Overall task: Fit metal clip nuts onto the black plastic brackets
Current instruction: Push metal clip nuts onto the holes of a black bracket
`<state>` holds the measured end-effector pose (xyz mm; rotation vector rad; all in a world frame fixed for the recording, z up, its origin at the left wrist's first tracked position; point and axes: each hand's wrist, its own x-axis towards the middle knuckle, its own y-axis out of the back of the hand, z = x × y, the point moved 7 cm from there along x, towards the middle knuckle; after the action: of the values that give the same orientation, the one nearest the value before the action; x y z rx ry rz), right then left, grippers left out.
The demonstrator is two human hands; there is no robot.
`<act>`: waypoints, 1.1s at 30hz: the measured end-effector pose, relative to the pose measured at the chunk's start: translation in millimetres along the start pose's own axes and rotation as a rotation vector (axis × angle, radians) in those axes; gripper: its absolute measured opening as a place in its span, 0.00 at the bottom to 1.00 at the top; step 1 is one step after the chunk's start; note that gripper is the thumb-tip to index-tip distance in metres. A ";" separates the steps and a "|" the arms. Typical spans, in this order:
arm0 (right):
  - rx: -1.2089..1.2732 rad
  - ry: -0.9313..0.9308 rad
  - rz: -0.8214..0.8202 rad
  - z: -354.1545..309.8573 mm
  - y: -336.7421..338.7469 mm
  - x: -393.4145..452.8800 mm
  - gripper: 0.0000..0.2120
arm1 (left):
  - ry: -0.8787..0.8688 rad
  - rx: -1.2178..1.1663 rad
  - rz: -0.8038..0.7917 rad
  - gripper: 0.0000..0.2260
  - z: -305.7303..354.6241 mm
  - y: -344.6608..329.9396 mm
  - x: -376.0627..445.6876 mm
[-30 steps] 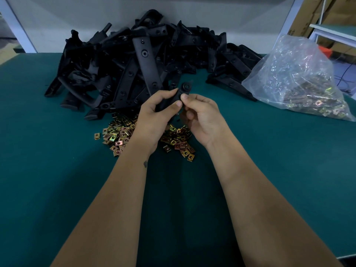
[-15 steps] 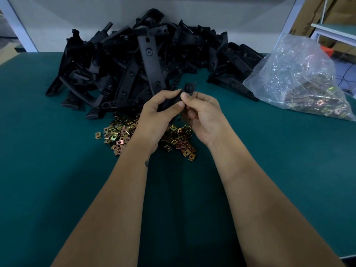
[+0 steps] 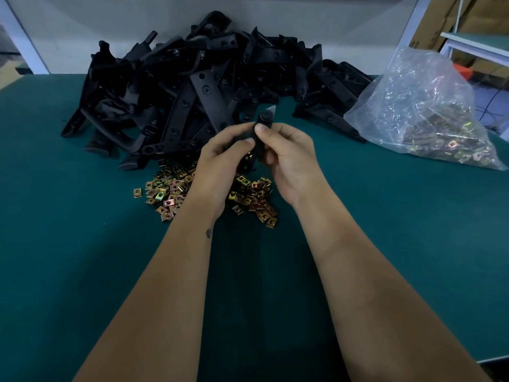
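The black plastic bracket, a narrow strip with a round boss at its far end, stands nearly upright above the loose clip nuts on the green counter. We see the left hand and right hand both pinching it. Against half a second ago, the grip looks unchanged, thumbs slightly shifted.

Your two hands meet above the middle of the desk — left hand and right hand both holding one bracket between them. Directly beneath them lie the loose clip nuts, spread on the desk. Behind those, against the wall, sits the bracket pile. To your right, beside the pile, rests the bag of clip nuts.
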<state>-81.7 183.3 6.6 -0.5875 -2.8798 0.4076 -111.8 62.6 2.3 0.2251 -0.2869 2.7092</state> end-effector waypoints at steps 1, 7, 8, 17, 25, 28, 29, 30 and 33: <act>-0.017 0.029 0.018 -1.5 0.8 -0.4 0.11 | 0.004 0.025 -0.018 0.13 -0.7 -0.5 0.3; -0.104 0.152 0.145 -9.5 3.4 -5.5 0.10 | -0.011 0.040 0.012 0.12 -4.9 2.6 3.2; -0.187 0.190 0.169 -11.7 3.1 -7.0 0.09 | -0.015 0.043 0.021 0.12 -4.5 3.0 3.3; -0.700 0.399 0.245 -19.3 -7.8 -18.6 0.09 | -0.067 0.069 0.071 0.14 -3.3 2.7 2.8; -0.856 0.458 0.276 -25.0 -5.5 -19.8 0.12 | -0.108 0.108 0.051 0.14 0.6 0.7 0.7; -0.845 0.465 0.268 -25.6 -3.7 -18.9 0.14 | -0.092 0.111 0.040 0.14 -2.3 -0.3 0.7; -0.851 0.459 0.265 -24.9 -4.1 -18.5 0.14 | -0.090 0.116 0.040 0.13 -2.8 -0.3 0.8; -0.863 0.452 0.259 -23.9 -5.0 -17.9 0.14 | -0.090 0.123 0.044 0.13 -2.8 0.1 1.2; -0.898 0.422 0.216 -19.6 -8.2 -15.5 0.14 | -0.099 0.126 0.073 0.13 -1.8 3.3 2.6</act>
<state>-66.2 174.3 25.9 -0.9578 -2.4563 -0.9274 -115.7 61.0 0.6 0.3929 -0.1552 2.7963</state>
